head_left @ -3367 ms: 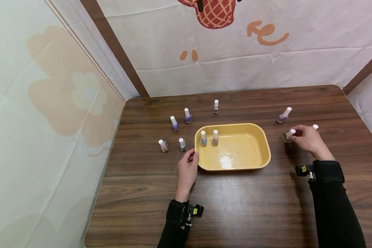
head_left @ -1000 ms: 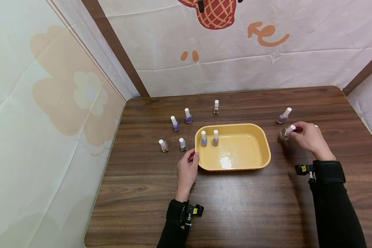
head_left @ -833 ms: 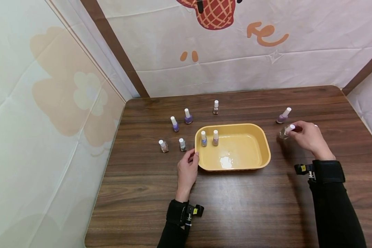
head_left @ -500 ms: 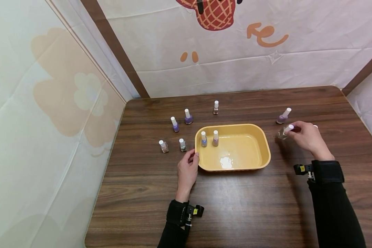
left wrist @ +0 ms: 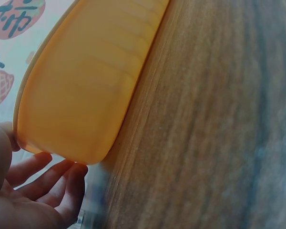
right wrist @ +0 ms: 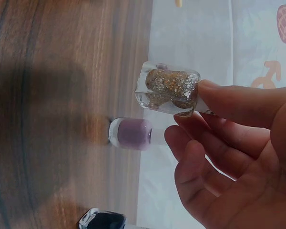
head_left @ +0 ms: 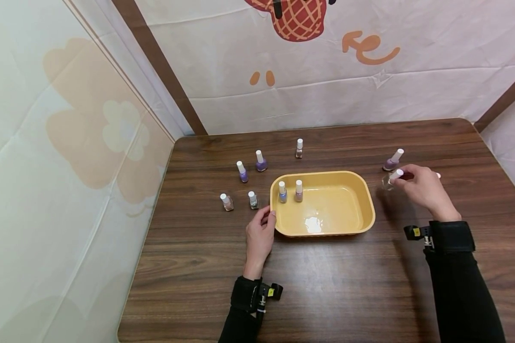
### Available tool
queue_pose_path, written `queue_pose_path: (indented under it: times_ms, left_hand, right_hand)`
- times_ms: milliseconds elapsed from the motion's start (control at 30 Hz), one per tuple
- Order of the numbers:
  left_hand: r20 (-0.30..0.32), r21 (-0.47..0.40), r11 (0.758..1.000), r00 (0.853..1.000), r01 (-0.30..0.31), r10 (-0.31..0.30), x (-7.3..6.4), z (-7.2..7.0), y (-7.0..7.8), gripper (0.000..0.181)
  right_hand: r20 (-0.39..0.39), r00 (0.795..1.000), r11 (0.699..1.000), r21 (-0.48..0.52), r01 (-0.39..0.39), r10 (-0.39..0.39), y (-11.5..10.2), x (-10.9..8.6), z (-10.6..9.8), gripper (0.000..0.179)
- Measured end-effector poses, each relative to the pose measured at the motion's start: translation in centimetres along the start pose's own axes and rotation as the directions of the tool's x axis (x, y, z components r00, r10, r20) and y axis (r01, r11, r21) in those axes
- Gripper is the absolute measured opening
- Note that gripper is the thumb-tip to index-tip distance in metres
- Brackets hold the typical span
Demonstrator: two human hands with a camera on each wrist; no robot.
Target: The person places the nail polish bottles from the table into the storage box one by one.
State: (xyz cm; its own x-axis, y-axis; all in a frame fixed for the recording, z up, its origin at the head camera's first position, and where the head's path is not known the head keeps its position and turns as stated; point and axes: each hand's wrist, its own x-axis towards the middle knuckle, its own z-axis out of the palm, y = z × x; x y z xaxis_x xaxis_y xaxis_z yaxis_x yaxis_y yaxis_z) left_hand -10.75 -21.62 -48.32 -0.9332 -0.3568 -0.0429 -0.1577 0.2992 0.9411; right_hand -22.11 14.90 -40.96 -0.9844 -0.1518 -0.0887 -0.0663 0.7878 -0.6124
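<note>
In the head view my right hand (head_left: pixel 427 189) pinches the white cap of a clear nail polish bottle (head_left: pixel 387 182), right of the yellow tray (head_left: pixel 365 224). The right wrist view shows gold and silver glitter in this nail polish bottle (right wrist: pixel 174 88), tilted and raised off the table. My left hand (head_left: pixel 259 238) holds the tray's left end, thumb at the rim and fingertips against the outer wall (left wrist: pixel 81 95). Inside the tray stand a blue nail polish bottle (head_left: pixel 282 194) and a pink nail polish bottle (head_left: pixel 298 193).
Just behind my right hand stands a mauve bottle (head_left: pixel 391 163); a dark bottle (right wrist: pixel 102 219) is beside it, mostly hidden in the head view. Purple bottles (head_left: pixel 261 164), a glittery bottle (head_left: pixel 253 201) and a pinkish bottle (head_left: pixel 227 204) stand left. Another small bottle (head_left: pixel 299 150) stands behind the tray.
My right hand has lifted the glitter bottle from the table and moved it slightly left and away from me. My left hand and the tray have stayed in place.
</note>
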Motion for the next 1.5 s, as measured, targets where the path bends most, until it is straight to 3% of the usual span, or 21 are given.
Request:
queue_pose_path:
  times_ms: [867, 1500]
  left_hand:
    - [0.004, -0.011, 1.000, 1.000, -0.006, 0.006, 0.0, -0.1, 0.0, 0.030]
    - [0.007, -0.010, 1.000, 1.000, 0.003, -0.003, 0.0, -0.1, 0.1, 0.031]
  right_hand:
    - [-0.010, 0.999, 0.999, -0.001, 0.052, -0.052, -2.5, 0.1, -0.4, 0.040]
    - [-0.007, 0.994, 0.994, -0.001, 0.106, -0.106, -4.9, 0.2, 0.1, 0.031]
